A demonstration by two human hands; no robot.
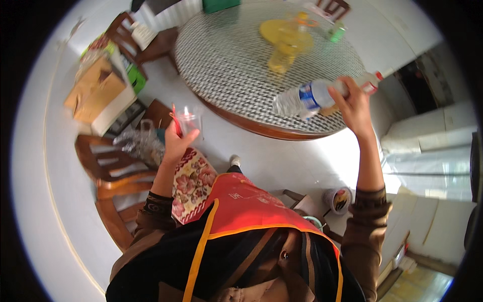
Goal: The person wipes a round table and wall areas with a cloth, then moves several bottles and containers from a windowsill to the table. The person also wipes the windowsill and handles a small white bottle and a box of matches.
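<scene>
My left hand (176,139) is closed around a clear plastic cup (190,119), with a thin red item (176,121) held against its side; I cannot tell what that item is. Out over the near right edge of the round table (226,71), my right hand (354,107) grips a clear plastic bottle (290,102) with a blue label. The bottle is tilted nearly flat, its base towards the left. Just beyond my right fingers shows a bottle with a red cap (373,80); whether I touch it is unclear. A small brown item (329,110) lies partly hidden below the blue-labelled bottle.
On the table are a yellow oil jug (283,56), a yellow round mat (269,32) and a green container (337,32). Wooden chairs (113,162), plastic bags (141,141) and a cardboard box (96,90) line the left. A patterned bucket (337,200) stands on the floor.
</scene>
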